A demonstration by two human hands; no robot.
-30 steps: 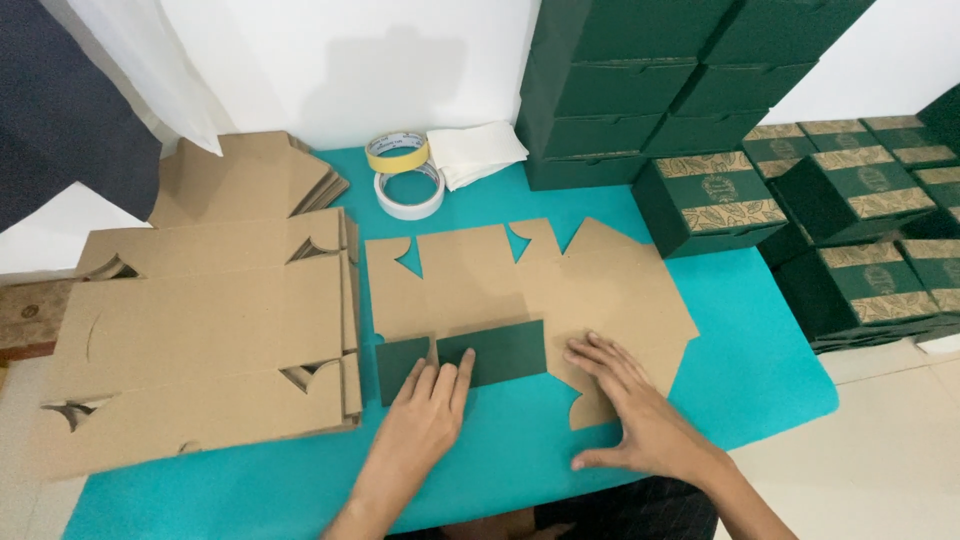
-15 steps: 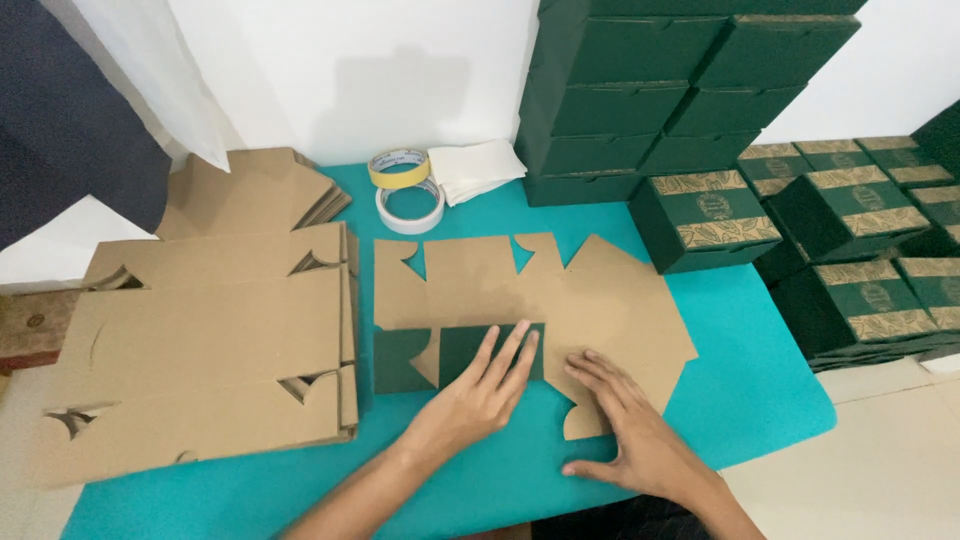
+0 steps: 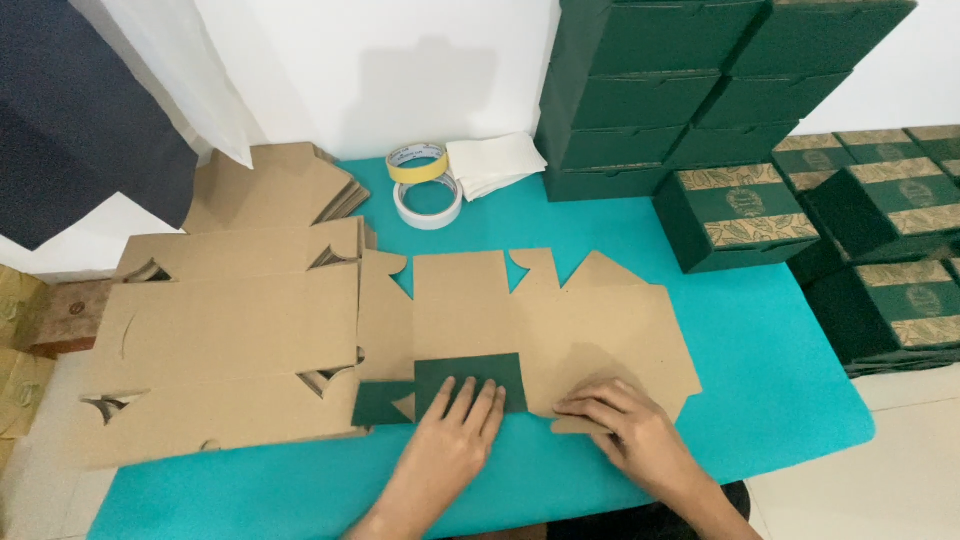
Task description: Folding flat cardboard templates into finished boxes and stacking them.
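Observation:
A flat brown cardboard box blank (image 3: 560,320) lies open on the turquoise table (image 3: 760,340). Its near flap (image 3: 470,375) is folded over and shows a dark green face. My left hand (image 3: 452,437) lies flat on that green flap, fingers together, pressing it down. My right hand (image 3: 625,430) presses flat on the near right edge of the blank, fingers spread. Neither hand grips anything.
A stack of flat brown blanks (image 3: 230,340) fills the table's left side, with more blanks (image 3: 270,185) behind. Two tape rolls (image 3: 425,180) and white folded paper (image 3: 495,162) lie at the back. Finished dark green boxes (image 3: 680,90) are stacked at the back right and on the right (image 3: 900,250).
My left hand slid right along the green flap and now lies flat on its middle. My right hand stayed on the blank's near right edge. The view moved closer.

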